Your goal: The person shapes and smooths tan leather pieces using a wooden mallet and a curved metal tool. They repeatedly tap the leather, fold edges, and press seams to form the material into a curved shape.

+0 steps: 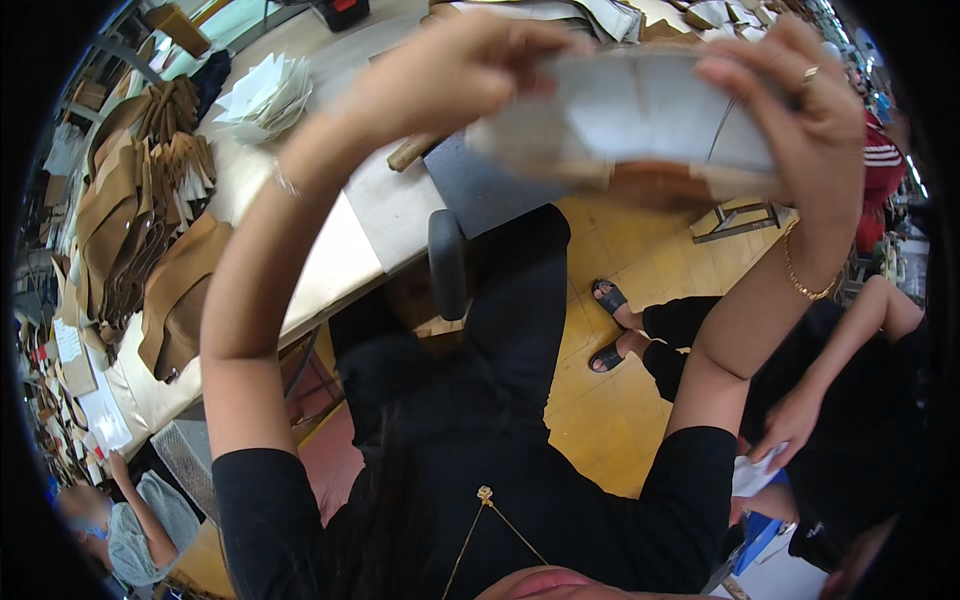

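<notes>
A bundle of white-grey sheet pieces (640, 110) with brown edges is raised in front of me, smeared by motion. A thin dark cord or band (722, 130) crosses its right part. My right hand (800, 95) grips the right end, thumb and fingers closed around it. At the upper left edge is my left hand (450, 75), its fingers curled inward and blurred. Whatever those fingers pinch cannot be made out. Below the bundle, a grey board (480, 190) lies at the table edge.
On the light table (335, 240), brown cut pieces (120, 230) are heaped at left, near a stack of white pieces (265, 95). A dark rounded machine part (447, 265) stands at the edge. Another person (840, 400) is close on my right; one more (150, 525) sits at lower left.
</notes>
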Demonstrator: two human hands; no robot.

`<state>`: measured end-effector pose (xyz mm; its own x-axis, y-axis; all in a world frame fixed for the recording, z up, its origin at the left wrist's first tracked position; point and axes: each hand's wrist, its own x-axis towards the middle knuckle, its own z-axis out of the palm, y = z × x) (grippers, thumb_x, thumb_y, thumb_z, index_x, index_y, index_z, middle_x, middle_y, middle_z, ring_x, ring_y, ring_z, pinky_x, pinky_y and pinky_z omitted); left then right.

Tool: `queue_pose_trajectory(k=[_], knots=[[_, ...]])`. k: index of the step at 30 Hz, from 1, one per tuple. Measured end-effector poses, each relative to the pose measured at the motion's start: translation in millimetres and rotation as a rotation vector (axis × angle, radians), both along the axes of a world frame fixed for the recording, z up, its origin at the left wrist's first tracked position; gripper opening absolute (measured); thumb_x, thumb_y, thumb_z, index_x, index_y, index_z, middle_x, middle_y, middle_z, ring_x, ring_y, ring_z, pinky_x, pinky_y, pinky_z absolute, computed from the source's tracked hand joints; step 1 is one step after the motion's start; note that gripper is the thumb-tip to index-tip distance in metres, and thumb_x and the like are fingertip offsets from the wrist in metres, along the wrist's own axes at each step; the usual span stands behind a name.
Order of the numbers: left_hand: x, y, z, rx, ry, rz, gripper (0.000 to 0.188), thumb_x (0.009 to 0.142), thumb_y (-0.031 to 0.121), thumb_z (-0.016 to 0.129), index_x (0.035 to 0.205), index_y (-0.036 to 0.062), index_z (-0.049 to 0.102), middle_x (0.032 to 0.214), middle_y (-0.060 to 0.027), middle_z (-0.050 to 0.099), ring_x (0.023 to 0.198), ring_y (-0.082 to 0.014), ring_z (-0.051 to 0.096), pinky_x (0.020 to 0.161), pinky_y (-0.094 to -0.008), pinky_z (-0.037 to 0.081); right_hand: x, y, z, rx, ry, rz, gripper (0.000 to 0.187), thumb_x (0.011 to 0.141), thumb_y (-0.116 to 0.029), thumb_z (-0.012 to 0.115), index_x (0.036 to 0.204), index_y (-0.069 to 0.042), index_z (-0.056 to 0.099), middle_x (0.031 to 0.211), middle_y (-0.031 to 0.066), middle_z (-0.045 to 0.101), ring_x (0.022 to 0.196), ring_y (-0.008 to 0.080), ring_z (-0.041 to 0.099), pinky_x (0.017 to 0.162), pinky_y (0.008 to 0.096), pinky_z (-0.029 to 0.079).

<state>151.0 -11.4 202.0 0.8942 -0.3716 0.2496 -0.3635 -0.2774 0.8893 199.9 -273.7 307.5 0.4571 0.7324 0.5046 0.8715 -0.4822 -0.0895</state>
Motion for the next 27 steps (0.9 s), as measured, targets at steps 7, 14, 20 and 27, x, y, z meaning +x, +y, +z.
queue_pose_trajectory(k=[7, 14, 20, 27], knots=[[-68, 41, -28, 0.896, -0.624, 0.473, 0.057, 0.079, -0.006, 0.057, 0.136, 0.0009, 0.054, 0.128, -0.0208, 0.063, 0.113, -0.0311, 0.065, 0.095, -0.0361, 0.054, -16, 47, -110, -0.129, -0.447, 0.093, 0.026, 0.078, -0.011, 0.066, 0.103, -0.013, 0.068, 0.094, 0.0035, 0.065, 0.077, 0.0202, 0.064, 0.068, 0.0366, 0.051], [-173, 11, -132, 0.869, -0.337, 0.385, 0.059, 0.075, -0.004, 0.059, 0.134, -0.0034, 0.054, 0.122, -0.0210, 0.064, 0.104, -0.0303, 0.068, 0.081, -0.0377, 0.057, -90, 41, -226, -0.147, -0.110, 0.194, 0.040, 0.078, -0.011, 0.062, 0.118, -0.009, 0.068, 0.077, 0.0016, 0.049, 0.067, 0.0175, 0.050, 0.062, 0.0322, 0.042], [-185, 4, -139, 0.907, -0.328, 0.368, 0.061, 0.075, 0.004, 0.064, 0.134, -0.0025, 0.053, 0.083, -0.0081, 0.052, 0.073, -0.0211, 0.057, 0.060, -0.0325, 0.050, -104, 33, -244, -0.149, -0.043, 0.140, 0.060, 0.077, -0.006, 0.062, 0.136, -0.014, 0.061, 0.071, 0.0018, 0.037, 0.062, 0.0178, 0.044, 0.058, 0.0327, 0.040], [-196, -11, -153, 0.837, -0.249, 0.401, 0.073, 0.073, -0.002, 0.063, 0.143, -0.0055, 0.043, 0.080, -0.0082, 0.051, 0.071, -0.0222, 0.056, 0.060, -0.0332, 0.049, -117, 27, -268, -0.102, 0.061, 0.090, 0.069, 0.075, 0.002, 0.063, 0.141, -0.019, 0.058, 0.071, 0.0019, 0.036, 0.061, 0.0177, 0.044, 0.059, 0.0327, 0.040]])
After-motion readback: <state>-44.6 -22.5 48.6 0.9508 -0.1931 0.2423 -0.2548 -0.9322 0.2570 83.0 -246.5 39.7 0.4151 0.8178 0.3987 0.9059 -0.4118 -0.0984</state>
